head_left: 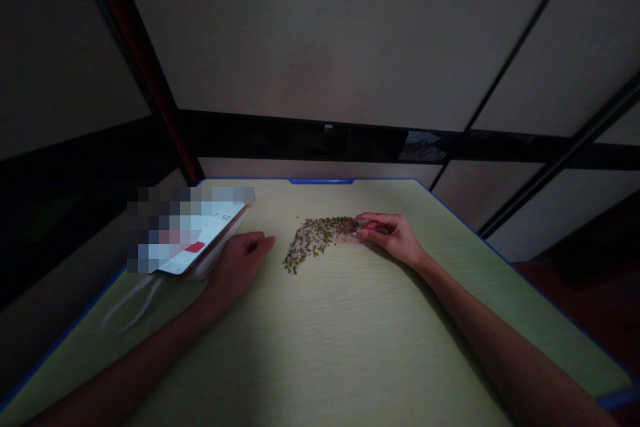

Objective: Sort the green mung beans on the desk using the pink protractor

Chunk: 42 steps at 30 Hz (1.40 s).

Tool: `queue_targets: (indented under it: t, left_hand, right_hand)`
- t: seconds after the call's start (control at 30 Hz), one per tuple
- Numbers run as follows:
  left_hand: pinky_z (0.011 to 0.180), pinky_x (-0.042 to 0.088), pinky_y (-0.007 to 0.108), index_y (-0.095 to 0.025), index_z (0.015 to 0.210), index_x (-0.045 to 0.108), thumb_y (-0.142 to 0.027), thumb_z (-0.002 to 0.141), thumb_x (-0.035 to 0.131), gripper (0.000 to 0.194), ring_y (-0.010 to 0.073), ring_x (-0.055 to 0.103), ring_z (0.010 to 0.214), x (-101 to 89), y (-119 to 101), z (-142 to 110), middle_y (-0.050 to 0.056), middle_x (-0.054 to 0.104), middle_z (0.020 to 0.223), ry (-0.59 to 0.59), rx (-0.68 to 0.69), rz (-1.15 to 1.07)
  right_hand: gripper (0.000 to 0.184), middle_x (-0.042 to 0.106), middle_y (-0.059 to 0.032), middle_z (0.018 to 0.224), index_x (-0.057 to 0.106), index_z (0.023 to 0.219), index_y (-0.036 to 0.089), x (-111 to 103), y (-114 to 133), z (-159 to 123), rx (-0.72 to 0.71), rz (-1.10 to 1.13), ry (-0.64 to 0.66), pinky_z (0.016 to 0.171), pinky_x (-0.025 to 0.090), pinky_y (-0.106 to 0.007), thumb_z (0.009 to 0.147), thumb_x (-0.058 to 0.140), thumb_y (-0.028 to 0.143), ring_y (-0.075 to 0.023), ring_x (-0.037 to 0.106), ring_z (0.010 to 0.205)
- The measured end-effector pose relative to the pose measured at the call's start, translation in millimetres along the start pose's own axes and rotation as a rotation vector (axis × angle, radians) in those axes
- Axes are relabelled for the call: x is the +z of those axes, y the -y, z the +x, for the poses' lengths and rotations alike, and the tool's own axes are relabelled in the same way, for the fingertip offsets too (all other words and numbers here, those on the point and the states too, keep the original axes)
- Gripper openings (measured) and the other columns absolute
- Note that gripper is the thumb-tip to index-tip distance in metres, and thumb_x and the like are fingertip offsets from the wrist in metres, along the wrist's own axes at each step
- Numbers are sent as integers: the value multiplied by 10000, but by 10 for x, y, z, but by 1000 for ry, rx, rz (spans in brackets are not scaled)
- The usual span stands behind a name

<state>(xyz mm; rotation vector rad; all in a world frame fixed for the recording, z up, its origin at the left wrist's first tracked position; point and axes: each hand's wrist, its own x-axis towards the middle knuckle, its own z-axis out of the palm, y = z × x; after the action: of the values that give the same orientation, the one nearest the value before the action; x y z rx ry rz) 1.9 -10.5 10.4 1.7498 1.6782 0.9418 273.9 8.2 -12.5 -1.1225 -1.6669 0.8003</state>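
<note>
Small greenish beans or grains with pale bits among them form a curved heap (pixel 315 240) on the table, one end reaching my right hand. My right hand (pixel 393 233) pinches a small see-through piece with reddish parts (pixel 353 229), perhaps plastic, at that end of the heap; its exact kind is unclear. On the other side, my left hand (pixel 244 255) rests on its edge, fingers curled in and thumb lying over them, with nothing visible inside. It is close beside a lit phone (pixel 213 230) that leans up, partly blurred out.
The pale green table (pixel 320 353) has a blue rim and a blue handle-like strip (pixel 321 181) at its far edge. A white loop of cord (pixel 133 303) lies below the phone. Behind stand light panels (pixel 320 47) with a dark recess (pixel 280 137) holding small items.
</note>
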Motion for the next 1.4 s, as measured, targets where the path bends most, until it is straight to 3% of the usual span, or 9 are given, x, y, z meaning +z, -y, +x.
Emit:
queue_targets:
  t: [0.13, 0.3, 0.43, 1.4]
  left_hand:
    - [413, 224, 230, -199, 435, 286, -384, 663, 419, 322, 86, 298, 407, 2, 4, 5, -63, 273, 415, -15, 12, 5]
    - [413, 227, 230, -199, 430, 294, -374, 666, 422, 321, 86, 303, 404, 4, -6, 3, -62, 284, 409, -11, 4, -1]
    - [415, 228, 230, -198, 431, 298, -378, 668, 421, 322, 85, 300, 409, 5, -5, 4, -62, 287, 407, -10, 18, -5]
    - [397, 233, 232, -202, 422, 314, -386, 653, 443, 322, 88, 304, 395, -2, -8, -1, -60, 307, 380, -13, 3, -21]
  right_hand:
    - [310, 645, -21, 623, 677, 910, 141, 46, 29, -15, -13, -14, 18, 535, 458, -241, 638, 662, 289, -118, 557, 529]
    - [301, 641, -32, 612, 684, 891, 123, 11, 33, 6, 24, -77, -116, 559, 462, -261, 629, 646, 267, -137, 566, 545]
    - [317, 638, -33, 606, 677, 909, 121, -16, 34, 15, 39, -82, -144, 544, 455, -265, 634, 633, 273, -142, 565, 532]
    - [313, 617, 0, 568, 670, 905, 135, 4, -27, 13, 14, 31, 21, 507, 436, -233, 634, 664, 292, -107, 539, 493]
